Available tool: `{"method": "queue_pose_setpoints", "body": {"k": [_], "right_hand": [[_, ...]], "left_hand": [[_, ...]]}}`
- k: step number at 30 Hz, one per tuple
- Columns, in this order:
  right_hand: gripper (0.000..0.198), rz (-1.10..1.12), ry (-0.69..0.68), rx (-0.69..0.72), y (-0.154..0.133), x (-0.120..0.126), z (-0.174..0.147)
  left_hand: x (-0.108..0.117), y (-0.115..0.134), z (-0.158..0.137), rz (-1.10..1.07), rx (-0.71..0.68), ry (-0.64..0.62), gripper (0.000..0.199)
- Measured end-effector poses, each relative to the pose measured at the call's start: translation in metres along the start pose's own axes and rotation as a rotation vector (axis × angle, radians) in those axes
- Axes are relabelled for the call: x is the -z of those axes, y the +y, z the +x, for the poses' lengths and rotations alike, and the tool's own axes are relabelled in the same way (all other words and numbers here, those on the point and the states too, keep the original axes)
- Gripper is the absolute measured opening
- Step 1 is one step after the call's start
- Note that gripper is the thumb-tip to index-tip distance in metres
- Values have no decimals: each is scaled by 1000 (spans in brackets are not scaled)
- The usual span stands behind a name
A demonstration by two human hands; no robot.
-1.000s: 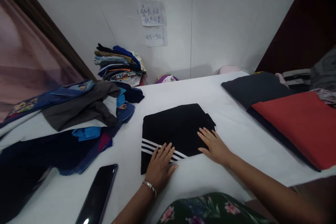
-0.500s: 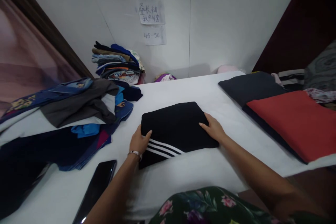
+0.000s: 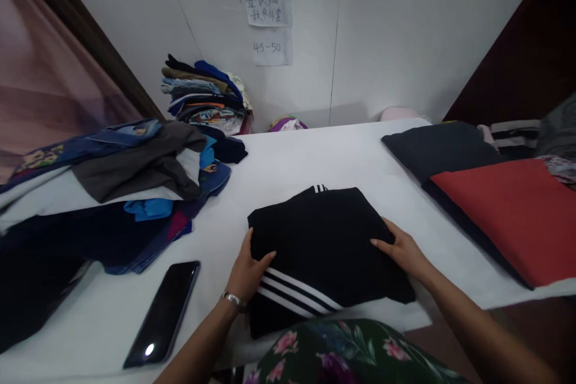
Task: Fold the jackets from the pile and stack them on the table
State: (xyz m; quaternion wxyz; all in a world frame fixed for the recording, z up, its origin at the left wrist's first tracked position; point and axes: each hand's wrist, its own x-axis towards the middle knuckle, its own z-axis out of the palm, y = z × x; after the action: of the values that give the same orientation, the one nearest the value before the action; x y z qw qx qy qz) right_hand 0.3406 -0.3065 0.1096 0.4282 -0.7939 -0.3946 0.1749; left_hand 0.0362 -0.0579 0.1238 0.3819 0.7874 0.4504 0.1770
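Observation:
A black folded garment (image 3: 315,240) with white stripes lies before me at the table's front edge. My left hand (image 3: 247,273) grips its left side, thumb on top and the other fingers at or under the edge. On the opposite side, my right hand (image 3: 400,246) holds the right edge in the same way, thumb over the cloth. The three stripes slant across the lower left part, and a small striped bit shows at the far edge. Both hands' fingertips beneath the fabric are hidden.
A phone (image 3: 164,312) lies left of my forearm on the white table (image 3: 306,159). Loose clothes (image 3: 144,162) are heaped at left, with a folded stack (image 3: 207,96) behind. At right lie a red folded garment (image 3: 508,216) and a dark grey one (image 3: 441,147). Paper signs (image 3: 270,18) hang on the wall.
Both hands and the black garment have come nearer to my body, and the hands are farther apart. A striped bit now shows at the garment's far edge. The view has shifted slightly.

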Motion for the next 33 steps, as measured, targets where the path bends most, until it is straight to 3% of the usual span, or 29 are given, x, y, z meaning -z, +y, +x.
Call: {"method": "queue_pose_setpoints", "body": {"k": [4,10,14,18,22,27,30,33], "right_hand": [[75,-148,-3,-18,-9,4,18],[57,-318,55,159,-22,2,79],[49,-337,-82,310,-36,-17,121],[51,-393,-259,314,-48,-32,152],[41,-438,-292,319,-53,-37,163],[17,-388,-288,406,-62,-38,165],[17,-335,-270,505,-70,-45,173],[21,-329,-355,468,-75,-59,185]], "left_hand": [[4,3,0,19,35,14,86],[14,0,4,322,-58,92,70],[24,6,34,450,-242,158,59],[18,15,75,469,-378,93,47],[8,22,96,459,-324,41,37],[8,18,94,400,-339,101,23],[10,9,88,309,-300,165,20],[9,1,86,251,-167,178,17]]}}
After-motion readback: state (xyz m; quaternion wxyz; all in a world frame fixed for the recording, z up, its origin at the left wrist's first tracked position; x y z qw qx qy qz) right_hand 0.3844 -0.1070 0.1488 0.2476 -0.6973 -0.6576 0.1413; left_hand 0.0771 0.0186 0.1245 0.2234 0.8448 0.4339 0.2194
